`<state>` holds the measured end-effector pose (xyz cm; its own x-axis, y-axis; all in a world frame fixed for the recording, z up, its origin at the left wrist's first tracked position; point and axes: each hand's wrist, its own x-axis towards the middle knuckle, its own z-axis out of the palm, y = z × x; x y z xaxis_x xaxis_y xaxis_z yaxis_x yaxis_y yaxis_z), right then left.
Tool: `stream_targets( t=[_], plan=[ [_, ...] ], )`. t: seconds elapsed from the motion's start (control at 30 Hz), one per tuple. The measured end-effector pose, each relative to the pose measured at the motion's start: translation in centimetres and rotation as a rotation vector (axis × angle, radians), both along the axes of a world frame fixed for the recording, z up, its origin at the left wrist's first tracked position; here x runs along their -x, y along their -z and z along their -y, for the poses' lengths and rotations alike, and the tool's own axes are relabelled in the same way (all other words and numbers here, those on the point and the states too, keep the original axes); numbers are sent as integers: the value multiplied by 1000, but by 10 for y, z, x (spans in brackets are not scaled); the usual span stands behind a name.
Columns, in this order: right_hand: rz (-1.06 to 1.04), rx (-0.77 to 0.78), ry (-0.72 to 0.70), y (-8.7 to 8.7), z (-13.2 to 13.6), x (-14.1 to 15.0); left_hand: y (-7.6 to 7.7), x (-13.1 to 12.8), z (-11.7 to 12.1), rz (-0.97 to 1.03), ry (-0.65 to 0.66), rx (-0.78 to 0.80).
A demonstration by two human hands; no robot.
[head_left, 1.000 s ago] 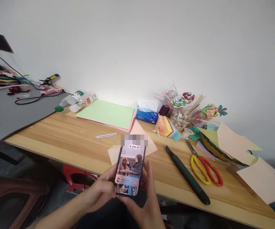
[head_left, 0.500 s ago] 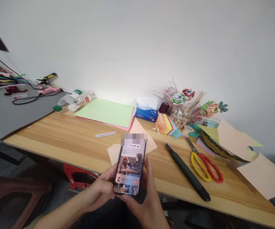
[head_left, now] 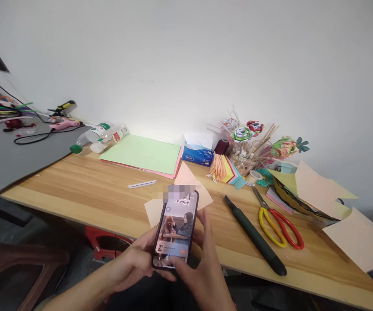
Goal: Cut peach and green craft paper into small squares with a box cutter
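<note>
A lit smartphone (head_left: 174, 235) is held upright and tilted over the table's near edge, its screen showing a lock-screen clock and a picture of a person with a brown dog. My left hand (head_left: 139, 259) grips its lower left side, fingers wrapped partly behind it. On the other side my right hand (head_left: 202, 263) holds the right edge, with the thumb over the bottom of the screen; some of its fingers are hidden behind the phone. Peach paper (head_left: 202, 192) lies on the table just beyond the phone. Part of the phone's top is covered by a blurred patch.
On the wooden table (head_left: 92, 190), a dark green cutter (head_left: 254, 237) and red-and-yellow scissors (head_left: 279, 224) lie to the right. Green paper (head_left: 144, 153), a blue tissue pack (head_left: 197, 154), folded papers (head_left: 222, 168) and paper flowers (head_left: 243, 134) stand behind. Two bottles (head_left: 97, 133) lie at left.
My right thumb has moved from the phone's lower edge up onto the bottom of the screen. The phone has shifted slightly down and left in view.
</note>
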<state>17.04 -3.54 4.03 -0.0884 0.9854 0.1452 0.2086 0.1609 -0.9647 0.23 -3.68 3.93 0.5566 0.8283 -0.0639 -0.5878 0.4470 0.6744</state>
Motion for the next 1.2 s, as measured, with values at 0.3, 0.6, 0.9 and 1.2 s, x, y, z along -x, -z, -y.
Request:
stream_targets(
  t=[0.3, 0.6, 0.9, 1.2],
  plan=[
    [1, -116, 22, -12, -4, -5, 4, 4, -3, 43, 33, -11],
    [76, -140, 154, -8, -16, -33, -26, 23, -24, -21, 5, 7],
    [756, -429, 480, 1, -45, -110, -54, 62, -119, -543, -306, 20],
    [1292, -435, 520, 16, -47, -136, -37, 81, -199, -1122, -488, -157]
  ],
)
